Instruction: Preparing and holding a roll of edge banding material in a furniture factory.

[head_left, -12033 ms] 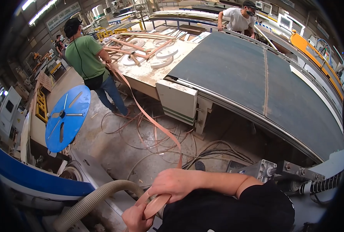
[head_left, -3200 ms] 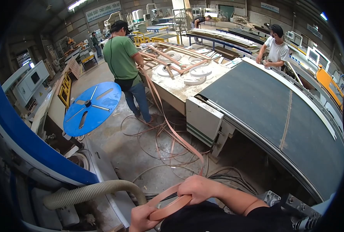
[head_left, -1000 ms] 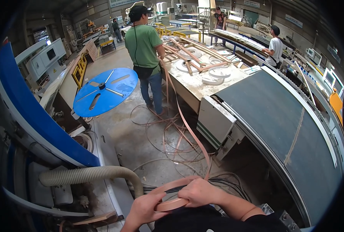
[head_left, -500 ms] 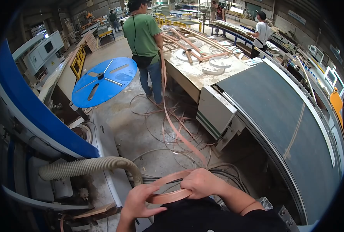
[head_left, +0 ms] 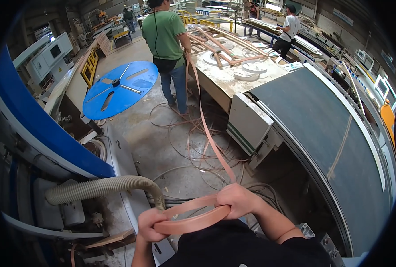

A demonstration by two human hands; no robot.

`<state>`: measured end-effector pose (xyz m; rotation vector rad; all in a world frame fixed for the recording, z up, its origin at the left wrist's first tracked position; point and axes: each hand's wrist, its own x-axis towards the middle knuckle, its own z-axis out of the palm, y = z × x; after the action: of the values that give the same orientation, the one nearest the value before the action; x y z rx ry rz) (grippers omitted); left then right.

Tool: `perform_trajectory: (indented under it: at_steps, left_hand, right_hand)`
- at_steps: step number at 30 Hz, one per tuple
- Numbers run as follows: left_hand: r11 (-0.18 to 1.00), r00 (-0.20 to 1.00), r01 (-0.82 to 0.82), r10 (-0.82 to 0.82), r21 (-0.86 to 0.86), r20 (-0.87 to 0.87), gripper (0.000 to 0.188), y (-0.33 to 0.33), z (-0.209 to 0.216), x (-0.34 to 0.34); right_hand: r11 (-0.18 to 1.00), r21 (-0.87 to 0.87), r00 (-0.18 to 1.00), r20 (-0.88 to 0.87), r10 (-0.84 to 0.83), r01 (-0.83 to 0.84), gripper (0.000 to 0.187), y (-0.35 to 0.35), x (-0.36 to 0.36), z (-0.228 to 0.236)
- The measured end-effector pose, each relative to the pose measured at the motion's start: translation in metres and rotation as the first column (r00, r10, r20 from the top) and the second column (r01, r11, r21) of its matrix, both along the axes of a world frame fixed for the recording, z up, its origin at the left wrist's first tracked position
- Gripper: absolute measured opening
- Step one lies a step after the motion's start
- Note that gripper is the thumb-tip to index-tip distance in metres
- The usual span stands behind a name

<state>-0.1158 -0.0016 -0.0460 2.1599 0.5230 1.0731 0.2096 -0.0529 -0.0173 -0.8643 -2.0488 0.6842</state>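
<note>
A pale sign [head_left: 343, 17] high on the far wall is too small to read; a yellow triangular mark [head_left: 60, 69] sits on the white machine [head_left: 48, 58] at far left. The thin, flat, pinkish-brown band is wound into a smooth oval coil [head_left: 193, 223], held just in front of the person's black shirt [head_left: 233, 244]. The left hand [head_left: 151, 225] has its fingers closed around the coil's left end, and the right hand [head_left: 238, 200] grips its right end, fingers likewise curled tight. From beside the right hand a single strip [head_left: 208, 133] runs up to a co-worker in green [head_left: 164, 38]. A ribbed beige hose [head_left: 104, 189], a slotted blue disc [head_left: 120, 91] and a dark conveyor belt [head_left: 304, 124] flank the scuffed concrete floor [head_left: 140, 144], strewn with loose loops [head_left: 193, 153]; beyond stands a dusty worktop [head_left: 222, 84] bearing pale rings [head_left: 254, 67] and wooden strips
</note>
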Motion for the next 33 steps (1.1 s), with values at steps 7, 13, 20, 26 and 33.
perform_trajectory:
  at_steps: [7, 13, 20, 26, 33]
  left_hand:
    - [0.980, 0.967, -0.103, 0.139, 0.172, -0.214, 0.057, -0.021, 0.058, 0.047]
    - [0.971, 0.959, -0.135, 0.178, 0.197, -0.220, 0.029, -0.019, 0.030, 0.030]
    - [0.976, 0.986, -0.153, 0.141, 0.156, 0.086, 0.021, -0.008, 0.009, -0.005]
    - [0.991, 0.984, -0.127, 0.121, -0.035, -0.134, 0.065, 0.003, 0.018, -0.005]
    - [0.988, 0.955, -0.068, 0.105, 0.139, -0.278, 0.058, -0.023, 0.049, 0.063]
  right_hand:
    - [0.987, 0.149, 0.965, 0.246, -0.090, 0.054, 0.018, 0.004, -0.021, 0.014]
    - [0.998, 0.063, 0.995, 0.102, -0.022, 0.016, 0.022, 0.009, -0.014, 0.021]
    - [0.999, 0.038, 1.000, -0.019, 0.013, -0.012, 0.028, 0.014, 0.002, -0.011]
    - [0.995, 0.087, 0.992, 0.111, -0.056, 0.046, 0.022, 0.010, -0.005, 0.004]
    - [0.983, 0.183, 0.978, 0.198, -0.068, 0.031, 0.018, 0.008, -0.022, 0.018]
